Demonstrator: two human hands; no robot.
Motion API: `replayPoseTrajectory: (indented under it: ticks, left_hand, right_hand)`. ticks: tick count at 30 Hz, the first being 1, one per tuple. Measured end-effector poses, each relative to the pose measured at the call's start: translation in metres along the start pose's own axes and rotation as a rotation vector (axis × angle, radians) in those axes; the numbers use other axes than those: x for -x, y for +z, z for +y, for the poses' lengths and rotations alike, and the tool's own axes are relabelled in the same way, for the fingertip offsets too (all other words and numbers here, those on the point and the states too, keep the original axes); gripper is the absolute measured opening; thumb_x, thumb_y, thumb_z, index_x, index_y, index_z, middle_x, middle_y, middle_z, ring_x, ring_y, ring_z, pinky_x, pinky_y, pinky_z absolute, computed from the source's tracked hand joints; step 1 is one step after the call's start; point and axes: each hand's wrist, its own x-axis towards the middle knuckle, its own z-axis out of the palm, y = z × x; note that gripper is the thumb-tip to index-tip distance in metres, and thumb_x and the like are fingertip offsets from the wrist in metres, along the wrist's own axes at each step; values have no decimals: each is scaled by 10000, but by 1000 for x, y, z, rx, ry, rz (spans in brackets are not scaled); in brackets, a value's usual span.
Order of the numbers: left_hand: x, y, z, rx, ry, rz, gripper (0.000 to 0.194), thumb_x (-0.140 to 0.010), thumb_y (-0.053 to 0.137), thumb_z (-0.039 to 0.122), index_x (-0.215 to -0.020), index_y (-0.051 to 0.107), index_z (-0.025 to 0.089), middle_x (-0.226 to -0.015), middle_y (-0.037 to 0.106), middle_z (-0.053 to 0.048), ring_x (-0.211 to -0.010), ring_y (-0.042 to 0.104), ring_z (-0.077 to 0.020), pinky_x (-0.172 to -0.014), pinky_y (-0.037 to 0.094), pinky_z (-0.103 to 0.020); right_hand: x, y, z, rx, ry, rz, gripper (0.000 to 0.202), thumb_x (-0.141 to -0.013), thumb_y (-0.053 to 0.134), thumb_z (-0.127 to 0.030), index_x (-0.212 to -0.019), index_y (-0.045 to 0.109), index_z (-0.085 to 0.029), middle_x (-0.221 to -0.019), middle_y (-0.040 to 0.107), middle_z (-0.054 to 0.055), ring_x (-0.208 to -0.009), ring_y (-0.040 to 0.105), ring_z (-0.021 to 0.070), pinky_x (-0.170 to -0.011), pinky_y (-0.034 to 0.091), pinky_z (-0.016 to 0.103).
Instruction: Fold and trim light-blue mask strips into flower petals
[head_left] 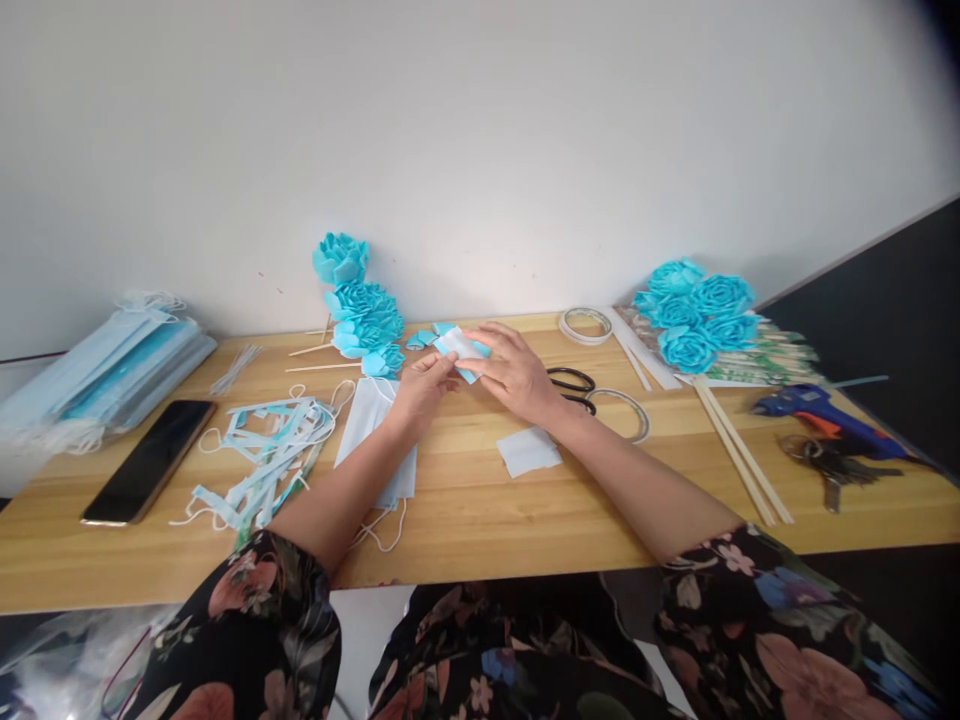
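Note:
A small white and light-blue piece of mask fabric point(459, 345) is held up between both hands above the middle of the table. My left hand point(426, 388) pinches its lower left edge between thumb and fingers. On its right side, my right hand point(514, 370) grips it with the fingers bent round it. Small blue cut pieces point(422, 340) lie just behind. A whitish fabric square point(528, 452) rests on the wood below my right hand. Partly under my left forearm is a flat face mask point(397, 475). Black-handled scissors point(574, 380) lie beside my right hand.
Blue fabric flowers point(367, 315) on sticks stand at back left, more flowers point(697, 310) at right. Tape rolls point(585, 325), a glue gun point(825, 415) and keys point(832, 465) lie right. Cut strips point(277, 455), a phone point(150, 462) and a mask stack point(112, 370) lie left.

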Motion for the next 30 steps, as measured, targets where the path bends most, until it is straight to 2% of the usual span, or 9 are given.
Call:
replayPoseTrajectory:
  ticks: [6, 10, 14, 20, 26, 28, 30]
  left_hand:
    - [1, 3, 1, 7, -8, -12, 367, -650, 847, 440, -733, 665, 132, -707, 660, -16, -646, 593, -99, -610, 480, -217]
    - [2, 5, 2, 22, -41, -19, 402, -605, 872, 453, -763, 688, 133, -682, 649, -7, -615, 574, -92, -582, 466, -211]
    - [2, 6, 1, 22, -48, -38, 391, -610, 867, 446, -782, 710, 132, -742, 682, -28, -654, 586, -105, -594, 474, -219]
    - [3, 6, 2, 23, -71, -11, 348, -643, 847, 414, -785, 708, 128, -736, 693, -40, -680, 617, -129, -663, 502, -259]
    - [3, 5, 2, 38, -69, 7, 402, -596, 873, 449, -750, 703, 119, -737, 698, -43, -677, 623, -126, -658, 513, -257]
    - [1, 3, 1, 38, -59, 25, 418, -595, 873, 461, -758, 702, 116, -745, 699, -46, -678, 623, -125, -658, 515, -256]
    - [-1, 2, -1, 35, -47, 42, 432, -601, 869, 468, -785, 706, 113, -765, 705, -55, -689, 627, -130, -653, 512, -256]
  right_hand:
    - [3, 2, 3, -14, 14, 78, 222, -921, 594, -171, -993, 753, -308, -1311, 637, 39, -1284, 492, 240, -1050, 484, 491]
    - [3, 4, 3, -12, -6, 90, 199, -923, 601, -193, -963, 764, -300, -1292, 644, 45, -1264, 507, 239, -1037, 497, 480]
    - [2, 3, 0, -58, -20, 52, 225, -930, 581, -185, -982, 761, -310, -1305, 635, 42, -1291, 496, 240, -1052, 486, 486]
    - [2, 5, 1, -127, 112, 32, 174, -921, 608, -233, -928, 763, -310, -1307, 642, 37, -1272, 509, 251, -1057, 458, 536]
    - [1, 5, -5, -238, 234, 87, 102, -911, 631, -289, -882, 727, -271, -1233, 674, 65, -1207, 563, 257, -1019, 471, 513]
    - [0, 4, -7, -280, 281, 113, 83, -897, 651, -325, -909, 704, -263, -1221, 679, 70, -1204, 573, 257, -1037, 458, 505]
    - [-1, 2, -8, -373, 365, 138, 175, -889, 658, -365, -1023, 674, -254, -1250, 670, 81, -1200, 587, 248, -1025, 474, 472]
